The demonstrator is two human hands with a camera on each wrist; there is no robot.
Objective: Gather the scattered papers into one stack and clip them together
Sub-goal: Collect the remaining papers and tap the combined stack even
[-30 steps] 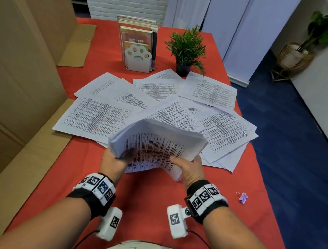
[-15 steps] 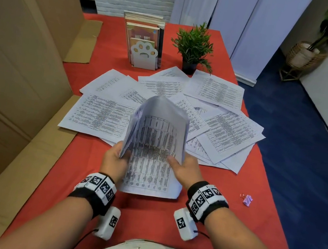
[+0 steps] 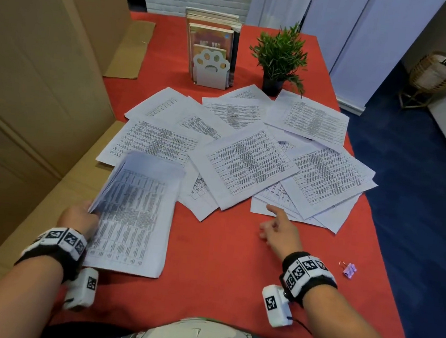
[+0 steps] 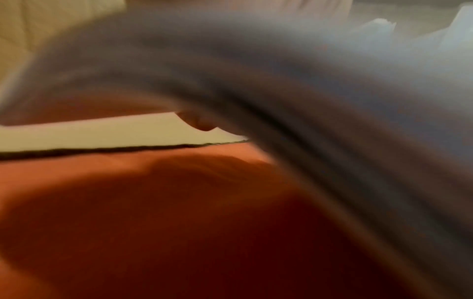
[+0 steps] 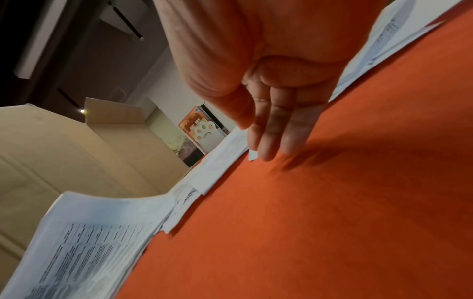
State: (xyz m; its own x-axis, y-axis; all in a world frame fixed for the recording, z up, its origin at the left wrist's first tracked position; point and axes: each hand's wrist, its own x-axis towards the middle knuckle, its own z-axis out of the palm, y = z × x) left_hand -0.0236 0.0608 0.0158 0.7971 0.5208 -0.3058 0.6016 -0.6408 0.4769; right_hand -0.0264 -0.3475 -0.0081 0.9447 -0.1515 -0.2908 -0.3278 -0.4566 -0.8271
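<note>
A gathered stack of printed papers (image 3: 133, 214) lies at the near left of the red table, its far end curled upward. My left hand (image 3: 80, 215) grips the stack's left edge; in the left wrist view the blurred stack (image 4: 307, 91) fills the frame with one fingertip (image 4: 199, 123) showing under it. My right hand (image 3: 279, 228) hovers over the red cloth with fingers extended, its index tip at the near edge of the scattered papers (image 3: 253, 164). The right wrist view shows those straight fingers (image 5: 276, 129) just above the cloth. A small purple binder clip (image 3: 349, 270) lies at the right.
Large cardboard boxes (image 3: 30, 91) stand along the left. At the far end stand a paw-shaped bookend with books (image 3: 211, 64) and a small potted plant (image 3: 280, 56). The table's right edge drops to a blue floor (image 3: 419, 219).
My right hand let go of the stack and moved right toward the scattered papers. My left hand swung the stack to the left and lowered it onto the table.
</note>
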